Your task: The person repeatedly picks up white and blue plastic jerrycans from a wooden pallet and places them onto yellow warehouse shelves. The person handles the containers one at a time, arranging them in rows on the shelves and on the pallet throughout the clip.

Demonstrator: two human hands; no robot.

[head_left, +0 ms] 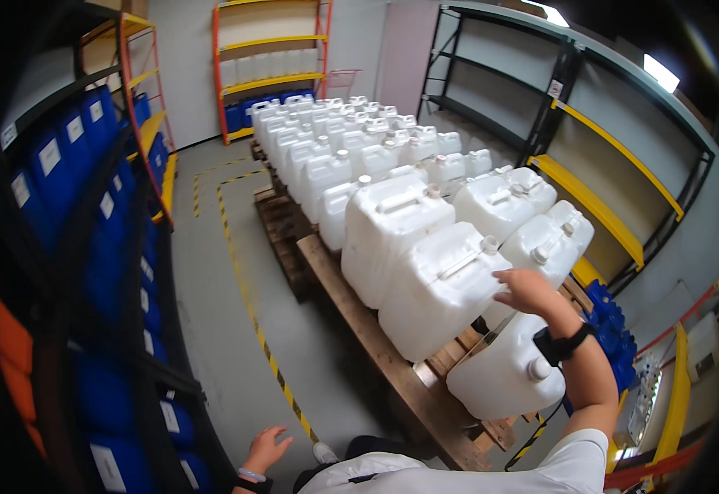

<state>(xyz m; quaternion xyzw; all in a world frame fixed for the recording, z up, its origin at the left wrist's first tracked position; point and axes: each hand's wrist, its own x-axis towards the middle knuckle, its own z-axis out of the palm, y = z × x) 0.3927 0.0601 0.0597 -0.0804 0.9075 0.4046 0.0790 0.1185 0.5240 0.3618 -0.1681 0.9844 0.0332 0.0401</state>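
Large white plastic jerrycans stand close together on wooden pallets. My right hand (529,293) reaches across to the front jerrycan (434,300), fingers stretched out at its right top corner; whether they touch it I cannot tell. That can's neck (490,244) looks uncapped. Under my right forearm, another jerrycan (491,379) leans over on its side, its cap (538,368) facing me. Beyond my right hand stands a capped jerrycan (547,239). My left hand (267,450) hangs low over the floor, fingers apart, holding nothing.
The wooden pallet (351,305) has an exposed edge on the left. Yellow-black floor tape (251,317) runs beside it. A dark rack with blue containers (108,403) lines the left. Yellow-beamed shelving (594,206) stands at the right, with blue items (611,329) near it.
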